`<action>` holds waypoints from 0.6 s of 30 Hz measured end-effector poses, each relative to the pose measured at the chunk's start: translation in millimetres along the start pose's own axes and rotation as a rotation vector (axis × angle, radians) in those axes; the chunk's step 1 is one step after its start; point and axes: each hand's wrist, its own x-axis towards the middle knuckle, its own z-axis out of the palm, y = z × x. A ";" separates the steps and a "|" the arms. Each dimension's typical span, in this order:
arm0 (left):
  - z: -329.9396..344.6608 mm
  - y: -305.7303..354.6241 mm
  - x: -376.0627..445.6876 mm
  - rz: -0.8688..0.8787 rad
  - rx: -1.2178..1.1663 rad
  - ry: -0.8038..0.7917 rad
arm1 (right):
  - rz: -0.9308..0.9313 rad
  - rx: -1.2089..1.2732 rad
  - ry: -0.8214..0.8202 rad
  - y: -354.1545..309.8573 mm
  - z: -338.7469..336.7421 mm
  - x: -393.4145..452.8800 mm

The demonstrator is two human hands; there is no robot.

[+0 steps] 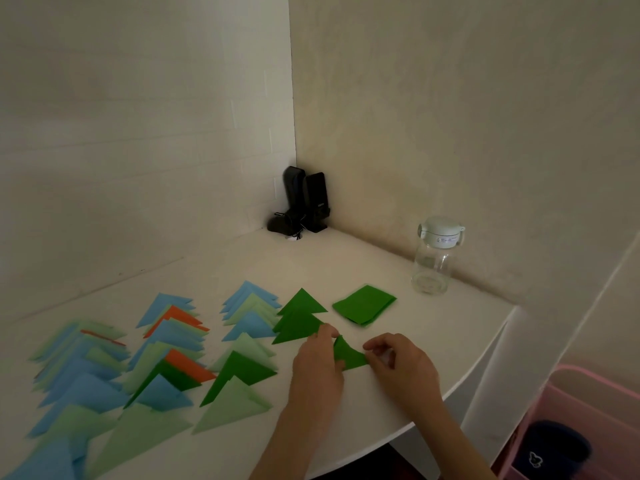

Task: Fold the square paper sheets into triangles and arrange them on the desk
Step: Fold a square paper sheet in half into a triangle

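A dark green paper triangle (348,355) lies on the white desk (346,265) between my hands. My left hand (317,365) covers its left part, fingers curled over the paper's edge. My right hand (398,362) pinches its right corner. Just behind it, two dark green triangles (299,317) overlap in a column. A small stack of dark green square sheets (363,304) lies further back to the right. Columns of folded blue, light green and orange triangles (156,358) fill the left of the desk.
A clear bottle with a pale lid (434,258) stands at the back right by the wall. Two black speakers (304,202) stand in the corner. The desk's curved edge (478,372) runs at the right, with a pink bin (588,427) below it.
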 end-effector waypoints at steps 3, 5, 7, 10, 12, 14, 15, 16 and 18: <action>-6.7 -9.0 -1.1 0.039 0.043 0.115 | 0.026 0.015 0.056 2.0 0.8 -1.9; -15.2 -19.3 0.7 0.029 0.108 0.210 | 0.034 0.024 0.050 1.6 0.6 0.1; -22.1 -30.7 5.0 0.030 0.139 0.244 | 0.032 0.046 0.032 1.3 -1.0 5.0; -26.2 -43.1 15.2 0.039 0.161 0.221 | 0.019 -0.014 0.038 0.3 -1.1 16.0; -25.8 -45.6 20.6 0.022 0.183 0.213 | -0.043 -0.123 0.090 0.2 1.4 26.0; -22.4 -47.6 23.8 0.015 0.172 0.221 | -0.104 -0.265 0.097 -1.7 2.8 36.6; -19.7 -49.0 24.8 0.022 0.154 0.230 | -0.121 -0.334 0.064 -3.0 3.1 41.8; -17.3 -50.1 25.0 0.029 0.126 0.240 | -0.131 -0.385 0.019 -4.7 2.9 46.5; -14.3 -53.3 25.7 0.030 0.084 0.275 | -0.130 -0.435 -0.046 -7.3 3.5 53.8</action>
